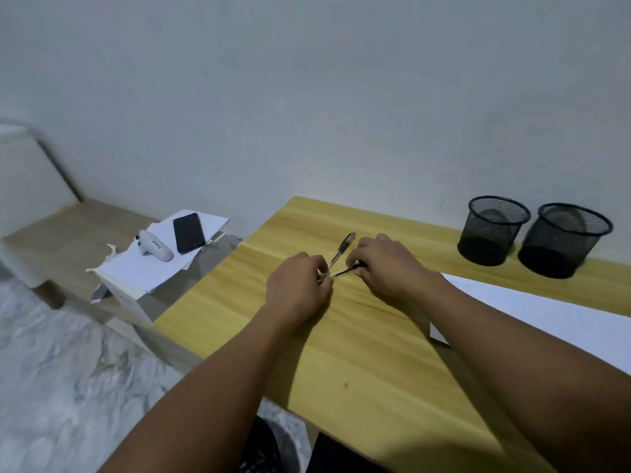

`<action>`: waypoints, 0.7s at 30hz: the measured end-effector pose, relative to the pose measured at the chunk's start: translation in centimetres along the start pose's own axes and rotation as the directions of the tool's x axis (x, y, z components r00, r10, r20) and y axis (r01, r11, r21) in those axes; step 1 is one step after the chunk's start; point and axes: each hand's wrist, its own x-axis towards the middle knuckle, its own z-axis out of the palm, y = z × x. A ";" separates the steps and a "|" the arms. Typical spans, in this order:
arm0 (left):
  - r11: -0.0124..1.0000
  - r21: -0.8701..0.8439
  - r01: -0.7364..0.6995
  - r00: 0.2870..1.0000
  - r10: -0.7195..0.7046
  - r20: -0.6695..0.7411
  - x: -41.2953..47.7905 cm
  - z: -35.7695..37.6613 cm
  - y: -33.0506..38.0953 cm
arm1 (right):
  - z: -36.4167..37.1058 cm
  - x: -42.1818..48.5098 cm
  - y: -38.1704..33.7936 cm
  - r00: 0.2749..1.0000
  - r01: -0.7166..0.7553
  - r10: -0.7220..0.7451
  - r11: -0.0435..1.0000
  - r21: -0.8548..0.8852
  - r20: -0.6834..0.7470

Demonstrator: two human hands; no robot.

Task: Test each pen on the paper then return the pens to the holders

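Left of the paper [546, 312], above the table [358, 356]: level pen [344, 272], long axis running hand to hand, pinched by left hand [298, 286] and right hand [387, 266], the latter nearer the paper; tilted pen [343, 249] also in left hand; holders [488, 240] beyond the paper.

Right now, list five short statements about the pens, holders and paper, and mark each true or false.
1. The left hand and the right hand both grip pens above the wooden table. True.
2. The mesh holders are stuffed with pens. False: both look empty.
3. The holders stand upright, side by side near the wall. True.
4. The paper lies under the left hand. False: it lies to the right of both hands.
5. A black phone sits on the wooden table. False: it rests on loose sheets on a lower surface to the left.
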 end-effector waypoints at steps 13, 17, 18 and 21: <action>0.979 -0.156 -0.130 0.987 0.113 -0.114 -0.5 -1.1 1.3 | -3.1 -2.9 0.8 0.999 -0.017 0.015 0.999 0.051 0.039; 0.840 -0.536 -0.087 0.975 -0.039 -0.219 0.4 -2.1 4.5 | -6.4 -4.1 2.3 0.994 -0.091 0.104 0.961 0.260 -0.037; 0.803 -0.592 -0.068 0.975 -0.072 -0.210 0.6 -2.3 5.8 | -7.3 -4.6 2.8 0.984 -0.117 0.158 0.926 0.358 -0.087; 0.712 -0.702 -0.035 0.987 -0.085 -0.136 1.2 -2.0 9.2 | -9.5 -6.1 4.3 0.903 -0.144 0.381 0.703 0.697 -0.198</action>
